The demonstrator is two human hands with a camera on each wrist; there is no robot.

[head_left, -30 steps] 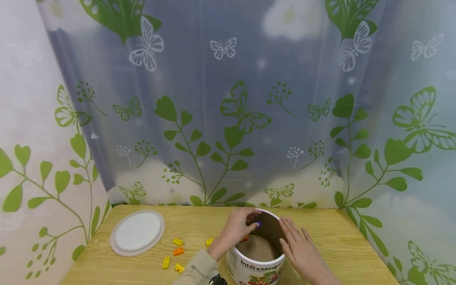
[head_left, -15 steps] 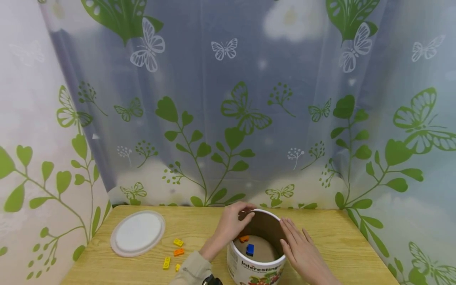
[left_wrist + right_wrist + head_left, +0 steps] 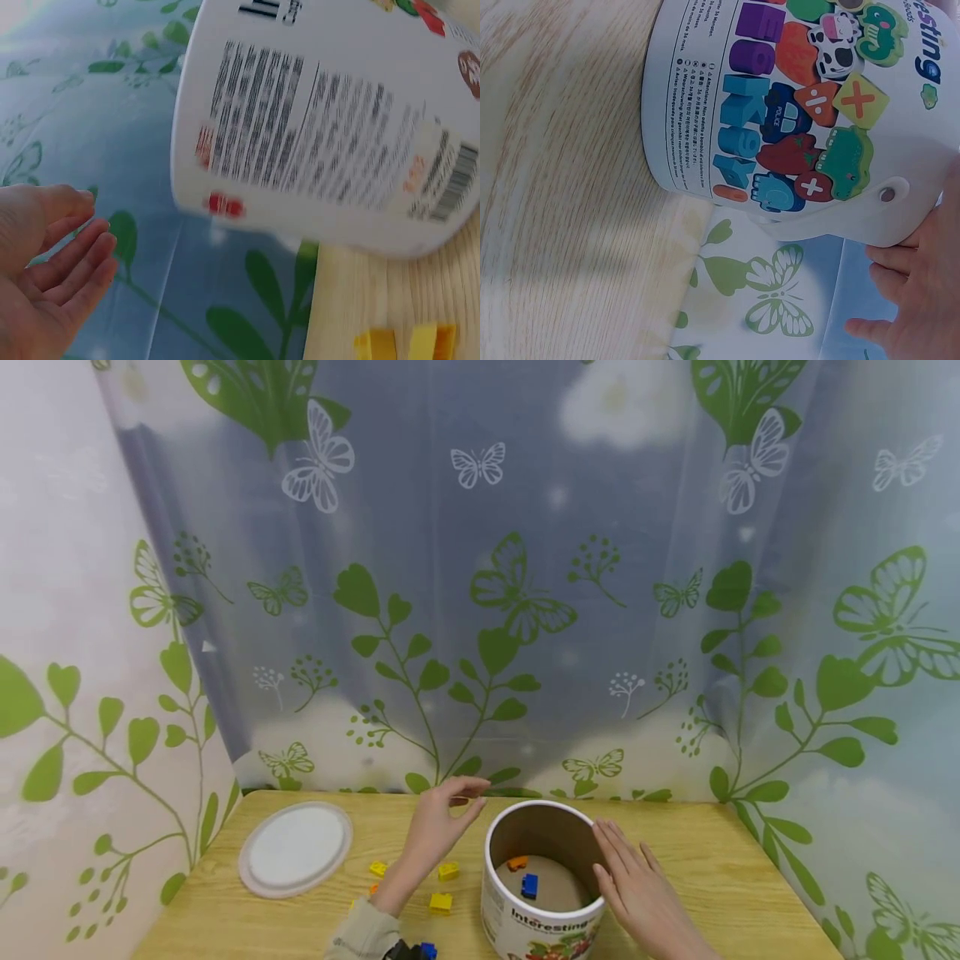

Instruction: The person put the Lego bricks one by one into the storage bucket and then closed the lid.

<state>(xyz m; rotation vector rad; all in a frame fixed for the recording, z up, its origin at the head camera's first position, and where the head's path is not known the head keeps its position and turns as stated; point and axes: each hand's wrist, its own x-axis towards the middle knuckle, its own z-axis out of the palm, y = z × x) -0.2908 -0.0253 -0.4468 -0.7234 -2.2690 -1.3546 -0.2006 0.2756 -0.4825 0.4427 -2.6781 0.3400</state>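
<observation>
A white bucket (image 3: 498, 917) with "Interesting" printed on it stands upright on the table. Inside, on its floor, lie a blue toy brick (image 3: 529, 886) and an orange brick (image 3: 517, 863). My left hand (image 3: 442, 822) is in the air left of the bucket's rim, fingers loosely bent and thumb apart, holding nothing; the left wrist view shows the same hand (image 3: 52, 262) beside the bucket's wall. My right hand (image 3: 637, 885) rests with straight fingers against the right side of the rim. In the right wrist view its fingers lie near the bucket's handle mount (image 3: 887, 195).
A round white lid (image 3: 296, 850) lies on the table (image 3: 675, 831) at the left. Yellow bricks (image 3: 441, 903) are scattered left of the bucket, partly hidden by my left forearm. A blue brick (image 3: 428, 950) shows beside the left wrist. A patterned curtain (image 3: 420, 610) hangs behind.
My left hand let the blue brick drop into the bucket, then moved left, out and away from the rim. The right hand stays at the rim.
</observation>
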